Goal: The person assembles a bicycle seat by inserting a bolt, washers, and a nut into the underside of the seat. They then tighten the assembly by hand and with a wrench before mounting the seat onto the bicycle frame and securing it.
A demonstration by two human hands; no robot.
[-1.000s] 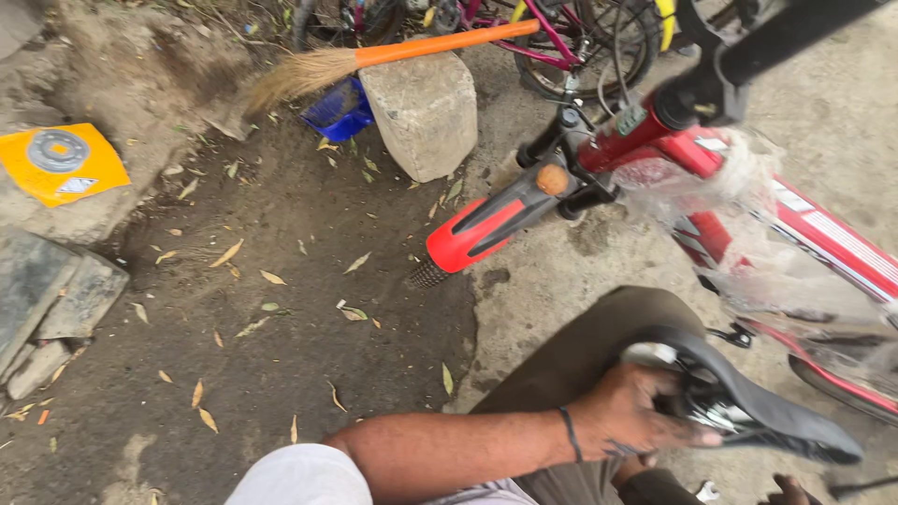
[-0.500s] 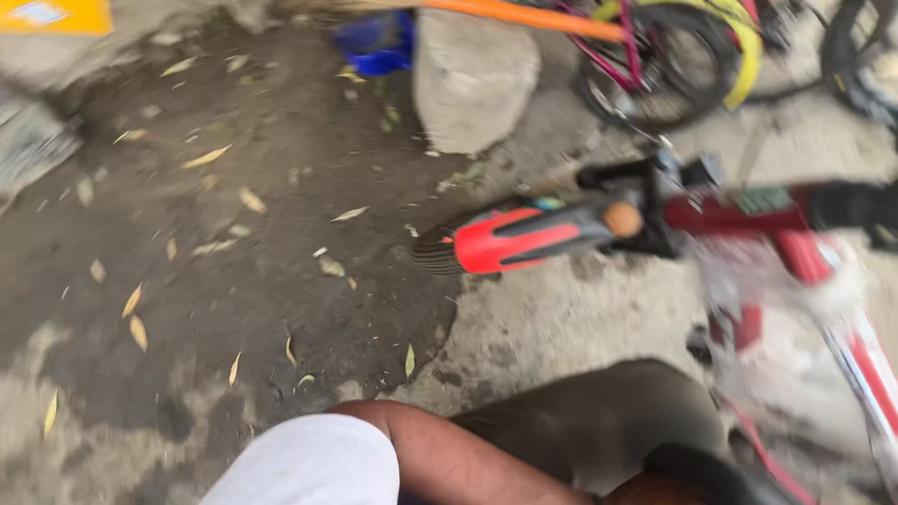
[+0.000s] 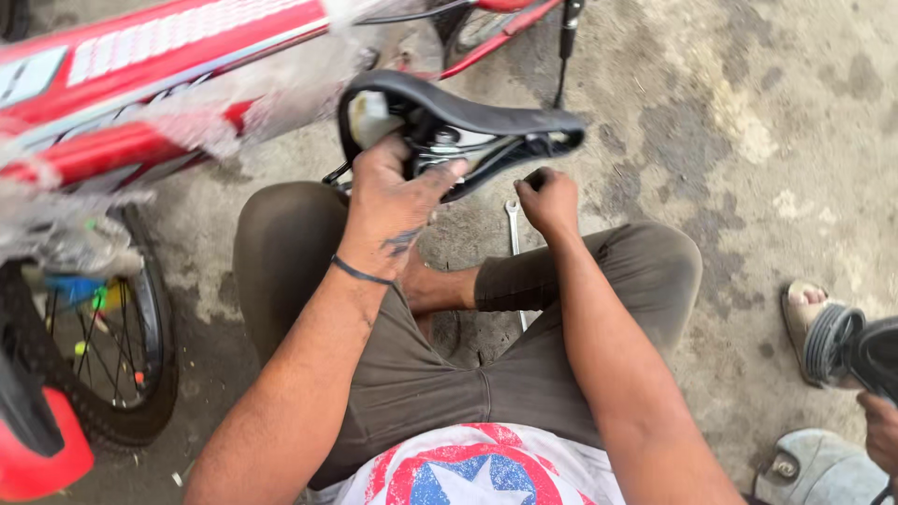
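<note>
**Saddle Held at the Underside, Both Hands Engaged**

We view the work from above, seated on the ground with knees apart. The black bicycle saddle (image 3: 458, 117) sits in the upper centre of the frame, tilted with its underside and rails turned toward us, nose pointing to the right.

Our left hand (image 3: 393, 201) is at the centre of the frame, just below the saddle. Its fingers are curled up around the wide rear end of the saddle and grip it at the rails. A thin dark band circles that wrist.

Our right hand (image 3: 549, 199) is right of centre, directly beneath the saddle's nose. Its fingers are closed into a fist around a small dark part at the clamp; we cannot tell what that part is.

A spanner (image 3: 514, 234) lies on the concrete between the two hands, partly hidden by the right leg.

The red bicycle frame (image 3: 140, 65), partly wrapped in clear plastic, crosses the upper left. Its wheel (image 3: 112, 365) with coloured spoke beads stands at the lower left.

At the right edge, another person's sandalled foot (image 3: 804, 313) rests on the ground, and their hand (image 3: 879, 430) holds a dark tyre-like object.
</note>
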